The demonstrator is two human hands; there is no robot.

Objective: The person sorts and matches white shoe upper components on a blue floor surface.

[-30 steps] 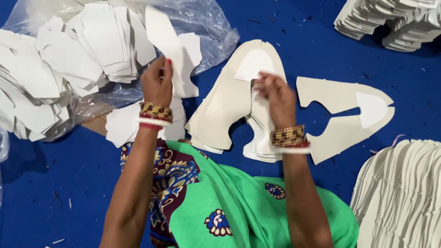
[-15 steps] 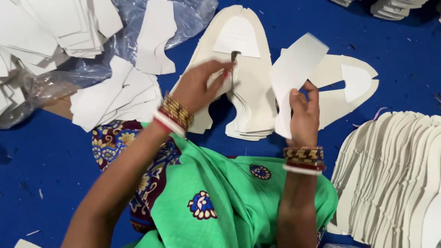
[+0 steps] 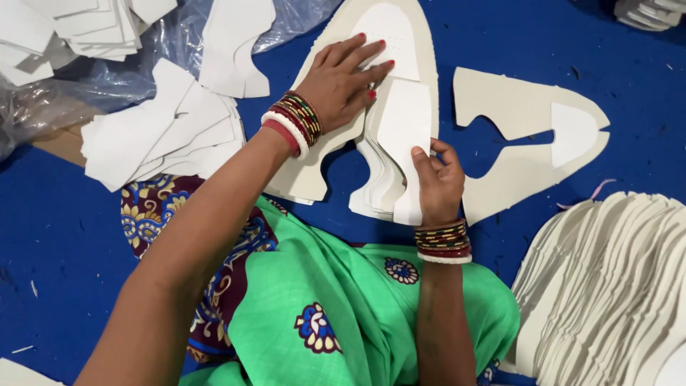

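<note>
My left hand (image 3: 344, 80) lies flat, fingers spread, on a stack of cream shoe-upper pieces (image 3: 314, 171) on the blue floor. A small white piece (image 3: 389, 28) sits at the top of that stack. My right hand (image 3: 437, 182) pinches the lower edge of a white cut piece (image 3: 404, 118) and holds it against the right side of the stack. Both wrists wear red, gold and white bangles.
Another cream upper with a white patch (image 3: 529, 143) lies to the right. A tall fanned pile of cream pieces (image 3: 614, 286) is at the lower right. Loose white pieces (image 3: 157, 129) and a clear plastic bag (image 3: 86, 78) are at the left. My green patterned cloth (image 3: 336, 314) covers my lap.
My left hand has moved from pinching at the stack to lying flat on it. My right hand has brought the white piece down from the air onto the stack's right side.
</note>
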